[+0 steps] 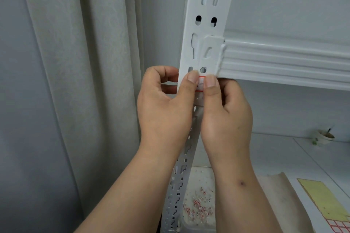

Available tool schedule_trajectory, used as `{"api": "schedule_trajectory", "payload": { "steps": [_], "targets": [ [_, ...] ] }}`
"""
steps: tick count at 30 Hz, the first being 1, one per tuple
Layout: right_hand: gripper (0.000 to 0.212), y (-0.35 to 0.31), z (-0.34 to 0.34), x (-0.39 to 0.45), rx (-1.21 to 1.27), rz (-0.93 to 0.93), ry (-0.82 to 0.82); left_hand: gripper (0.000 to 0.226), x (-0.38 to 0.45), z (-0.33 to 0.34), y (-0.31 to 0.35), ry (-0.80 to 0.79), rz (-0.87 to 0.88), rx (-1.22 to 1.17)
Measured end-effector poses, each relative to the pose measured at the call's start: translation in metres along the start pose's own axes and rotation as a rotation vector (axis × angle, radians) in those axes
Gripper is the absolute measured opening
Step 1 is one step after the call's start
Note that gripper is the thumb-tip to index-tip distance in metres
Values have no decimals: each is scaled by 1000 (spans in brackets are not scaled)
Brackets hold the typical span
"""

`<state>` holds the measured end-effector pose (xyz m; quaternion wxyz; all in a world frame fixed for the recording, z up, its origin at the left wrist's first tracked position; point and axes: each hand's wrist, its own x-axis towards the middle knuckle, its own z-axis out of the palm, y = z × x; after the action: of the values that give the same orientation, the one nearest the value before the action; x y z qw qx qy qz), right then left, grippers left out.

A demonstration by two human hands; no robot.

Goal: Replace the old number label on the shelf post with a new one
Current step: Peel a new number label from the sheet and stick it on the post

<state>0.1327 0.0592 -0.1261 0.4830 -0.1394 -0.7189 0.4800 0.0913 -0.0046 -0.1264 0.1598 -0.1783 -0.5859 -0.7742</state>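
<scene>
A white slotted shelf post (206, 5) runs down the middle of the head view. Just below the shelf beam (284, 62), a small white label with a red border (200, 83) lies on the post's front face. Both thumbs press on it, so only a strip shows between them. My left hand (164, 108) grips the post from the left, with its fingers curled round the post's edge. My right hand (227, 111) grips it from the right, and its fingers are hidden behind the post. Any number on the label is covered.
A grey curtain (75, 81) hangs at the left. Below the hands, a white tray (198, 179) holds several red-and-white paper scraps. A yellow backing sheet (327, 202) with red-bordered blank labels (341, 226) lies at the lower right. A paper cup (323, 137) stands farther back.
</scene>
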Motion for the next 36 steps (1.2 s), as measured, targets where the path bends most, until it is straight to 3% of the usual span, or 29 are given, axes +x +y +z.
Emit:
{"api": "schedule_trajectory", "payload": {
  "steps": [12,20,27,36],
  "targets": [
    [34,3,3,3,101,130,-67,27,-2,-2,-4,-57,-40,-54],
    [35,6,0,4,100,112,-84,41,3,-6,-6,-96,-101,-171],
    [42,13,3,-4,81,69,-95,22,-3,-8,-15,-155,-63,-223],
    [40,13,4,-1,-37,-15,-62,16,-2,-6,-15,-164,-67,-243]
  ]
}}
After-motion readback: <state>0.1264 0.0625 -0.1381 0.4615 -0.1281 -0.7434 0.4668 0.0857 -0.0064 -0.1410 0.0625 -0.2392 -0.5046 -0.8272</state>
